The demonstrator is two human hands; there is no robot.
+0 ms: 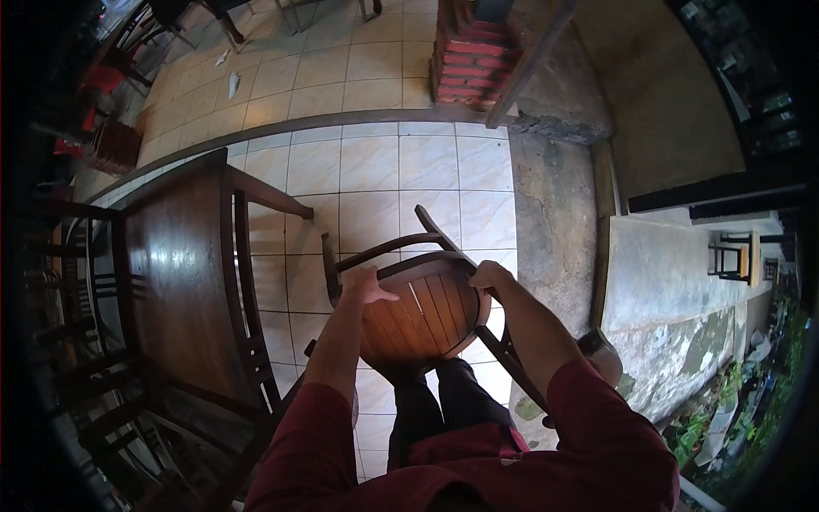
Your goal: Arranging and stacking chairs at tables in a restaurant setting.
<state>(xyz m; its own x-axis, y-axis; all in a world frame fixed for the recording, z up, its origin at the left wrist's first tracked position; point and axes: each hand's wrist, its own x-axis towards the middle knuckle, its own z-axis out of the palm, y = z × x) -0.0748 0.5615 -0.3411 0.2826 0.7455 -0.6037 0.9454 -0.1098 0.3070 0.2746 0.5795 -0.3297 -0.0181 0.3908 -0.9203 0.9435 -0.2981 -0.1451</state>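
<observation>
A dark wooden chair [424,317] with a rounded, slatted brown seat is in front of my body, its legs pointing away over the tiles. My left hand [367,287] grips the left side of the seat rim, its thumb lying over the slats. On the opposite side, my right hand [492,278] is closed round the rim near a leg. The undersides of both grips are hidden. The chair's near parts pass beside my legs and under my right arm.
Left of me stands a dark wooden table [179,273], with several chairs beyond it. A raised tiled step [316,119] crosses ahead, with a red brick pillar [476,64] on it. To the right are a concrete strip [559,230], a low wall [661,290] and plants [725,401].
</observation>
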